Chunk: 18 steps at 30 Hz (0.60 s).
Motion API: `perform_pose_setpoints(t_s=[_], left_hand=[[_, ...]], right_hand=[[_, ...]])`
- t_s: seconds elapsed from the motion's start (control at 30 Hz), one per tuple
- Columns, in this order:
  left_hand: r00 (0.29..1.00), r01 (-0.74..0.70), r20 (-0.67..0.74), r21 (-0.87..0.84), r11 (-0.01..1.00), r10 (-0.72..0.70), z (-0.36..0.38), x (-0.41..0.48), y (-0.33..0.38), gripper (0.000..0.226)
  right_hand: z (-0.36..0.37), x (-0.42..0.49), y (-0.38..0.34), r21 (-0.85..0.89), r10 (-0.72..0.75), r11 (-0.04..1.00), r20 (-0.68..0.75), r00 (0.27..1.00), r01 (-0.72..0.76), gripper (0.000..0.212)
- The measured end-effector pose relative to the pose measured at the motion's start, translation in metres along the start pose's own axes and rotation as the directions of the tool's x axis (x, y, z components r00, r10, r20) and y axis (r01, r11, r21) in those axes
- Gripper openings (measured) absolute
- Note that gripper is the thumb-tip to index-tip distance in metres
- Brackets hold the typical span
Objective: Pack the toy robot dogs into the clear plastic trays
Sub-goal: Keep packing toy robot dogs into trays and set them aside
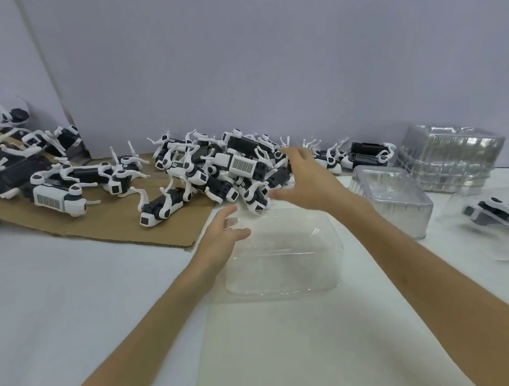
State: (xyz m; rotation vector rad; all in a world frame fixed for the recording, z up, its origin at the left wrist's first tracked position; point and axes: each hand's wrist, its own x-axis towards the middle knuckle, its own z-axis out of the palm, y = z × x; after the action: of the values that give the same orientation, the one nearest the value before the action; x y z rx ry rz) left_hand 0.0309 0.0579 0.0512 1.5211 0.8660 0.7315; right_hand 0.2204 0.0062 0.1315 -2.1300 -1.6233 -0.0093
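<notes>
White table (pixel 70 286): toy dogs (pixel 230 176) heaped behind clear tray (pixel 284 267); labels (pixel 47 199) illegible.

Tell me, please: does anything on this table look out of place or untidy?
The toy robot dogs lie in a tangled heap by the wall, legs pointing every way, some spilling onto the cardboard sheet. I see no visible damage.
</notes>
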Motion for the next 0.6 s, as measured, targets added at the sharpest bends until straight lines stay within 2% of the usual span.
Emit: perform_pose_setpoints(t_s=[0.07, 0.13, 0.2, 0.27, 0.33, 0.4, 0.53, 0.6], left_hand=[[1.0, 0.003, 0.002, 0.0, 1.0, -0.003, 0.0, 0.001, 0.0, 0.055], [1.0, 0.005, 0.007, -0.002, 1.0, -0.005, 0.0, 0.001, 0.0, 0.054], [1.0, 0.001, 0.017, 0.001, 1.0, -0.001, 0.001, 0.001, -0.001, 0.054], [1.0, -0.003, 0.019, 0.005, 1.0, 0.003, 0.002, 0.0, -0.002, 0.054], [1.0, -0.007, 0.02, 0.012, 1.0, 0.006, 0.002, 0.001, -0.002, 0.055], [1.0, -0.011, 0.025, 0.025, 1.0, 0.011, 0.003, 0.001, -0.002, 0.055], [0.998, -0.004, 0.061, 0.032, 0.999, 0.002, 0.005, -0.001, -0.002, 0.056], [0.998, -0.001, 0.067, 0.035, 0.999, -0.001, 0.004, -0.001, -0.001, 0.056]], right_hand=[[0.004, 0.032, -0.013, -0.067, -0.064, 0.996, -0.021, 0.998, 0.063, 0.107], [0.015, 0.061, -0.025, -0.16, -0.05, 0.985, 0.069, 0.996, 0.061, 0.12], [0.033, 0.082, -0.032, -0.226, 0.021, 0.974, 0.177, 0.984, 0.02, 0.121], [0.055, 0.094, -0.036, -0.288, 0.083, 0.957, 0.191, 0.978, -0.025, 0.104], [0.071, 0.101, -0.037, -0.313, 0.09, 0.947, 0.048, 0.995, -0.071, 0.076], [0.077, 0.103, -0.036, -0.327, 0.088, 0.939, -0.078, 0.993, -0.109, 0.057], [0.065, 0.106, -0.028, -0.382, 0.036, 0.919, -0.164, 0.986, -0.097, 0.041], [0.052, 0.104, -0.022, -0.293, 0.016, 0.952, -0.235, 0.972, -0.086, 0.045]])
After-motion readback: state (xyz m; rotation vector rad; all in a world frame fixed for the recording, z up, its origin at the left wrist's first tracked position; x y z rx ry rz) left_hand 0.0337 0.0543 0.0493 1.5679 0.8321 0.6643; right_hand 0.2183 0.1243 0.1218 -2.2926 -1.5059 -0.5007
